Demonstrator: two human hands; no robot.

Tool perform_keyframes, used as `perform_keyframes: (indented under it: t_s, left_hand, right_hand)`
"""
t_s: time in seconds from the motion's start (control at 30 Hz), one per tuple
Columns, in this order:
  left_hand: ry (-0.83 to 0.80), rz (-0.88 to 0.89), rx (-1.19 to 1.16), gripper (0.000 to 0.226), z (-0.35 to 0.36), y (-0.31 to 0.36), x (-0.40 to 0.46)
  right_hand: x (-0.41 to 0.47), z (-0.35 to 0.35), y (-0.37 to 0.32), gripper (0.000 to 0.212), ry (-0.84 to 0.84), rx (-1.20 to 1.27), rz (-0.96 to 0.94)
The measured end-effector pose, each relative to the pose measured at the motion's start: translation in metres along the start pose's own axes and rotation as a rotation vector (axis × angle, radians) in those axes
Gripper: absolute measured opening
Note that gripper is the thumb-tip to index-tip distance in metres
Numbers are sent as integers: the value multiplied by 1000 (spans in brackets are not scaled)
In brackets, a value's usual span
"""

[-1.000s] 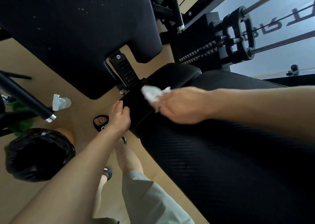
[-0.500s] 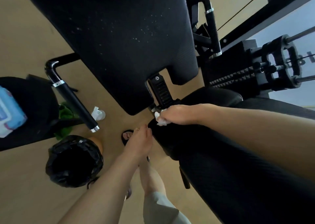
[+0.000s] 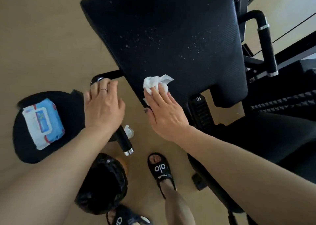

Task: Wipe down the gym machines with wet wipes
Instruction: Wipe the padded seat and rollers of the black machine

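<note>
A big black back pad (image 3: 171, 36) of the gym machine fills the upper middle, speckled with white droplets. My right hand (image 3: 164, 112) presses a crumpled white wet wipe (image 3: 156, 83) against the pad's lower left edge, fingers spread over it. My left hand (image 3: 102, 105), a ring on one finger, wraps around the black handle bar (image 3: 124, 140) left of the pad. The black seat pad (image 3: 273, 139) lies at the lower right under my right forearm.
A blue and white wet wipe pack (image 3: 42, 122) rests on a small black round pad (image 3: 24, 146) at the left. A bin with a black liner (image 3: 104, 182) stands on the beige floor by my sandalled feet (image 3: 160, 170). A second handle (image 3: 266, 45) rises at right.
My right hand has moved the wipe from the seat's front edge up to the back pad's lower edge. My left hand has gone from hanging free to gripping the handle bar. The view swung left.
</note>
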State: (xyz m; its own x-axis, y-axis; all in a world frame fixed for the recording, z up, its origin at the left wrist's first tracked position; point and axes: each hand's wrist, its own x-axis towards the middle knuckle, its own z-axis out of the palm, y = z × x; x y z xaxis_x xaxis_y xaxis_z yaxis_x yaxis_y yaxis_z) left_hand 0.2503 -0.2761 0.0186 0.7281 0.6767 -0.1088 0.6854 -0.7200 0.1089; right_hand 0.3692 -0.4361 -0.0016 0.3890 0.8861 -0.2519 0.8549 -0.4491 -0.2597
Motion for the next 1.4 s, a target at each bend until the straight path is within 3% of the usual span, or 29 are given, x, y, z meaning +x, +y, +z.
perform_keyframes:
  t_s: [0.1, 0.27, 0.53, 0.77, 0.93, 1.07, 1.2, 1.4]
  left_hand:
    - [83, -5, 35, 30, 11, -7, 14]
    - [248, -54, 14, 16, 27, -5, 15]
    - [235, -76, 19, 20, 29, -5, 15]
    - [319, -83, -11, 14, 34, -5, 17]
    - [272, -81, -53, 27, 28, -6, 16]
    - [303, -243, -234, 37, 11, 5, 31]
    - [254, -424, -348, 32, 8, 1, 62]
    - [283, -427, -433, 16, 14, -5, 62]
  right_hand:
    - [11, 14, 14, 60, 123, -105, -45]
    - [75, 1, 4, 60, 317, -5, 40]
    - [10, 28, 34, 58, 180, -268, -210]
    - [111, -9, -10, 60, 311, -238, -253]
    - [72, -2, 15, 59, 220, -359, -286]
    - [54, -4, 25, 60, 165, -384, -314]
    - [109, -30, 6, 60, 254, -354, -388]
    - [162, -50, -17, 57, 329, -258, -358]
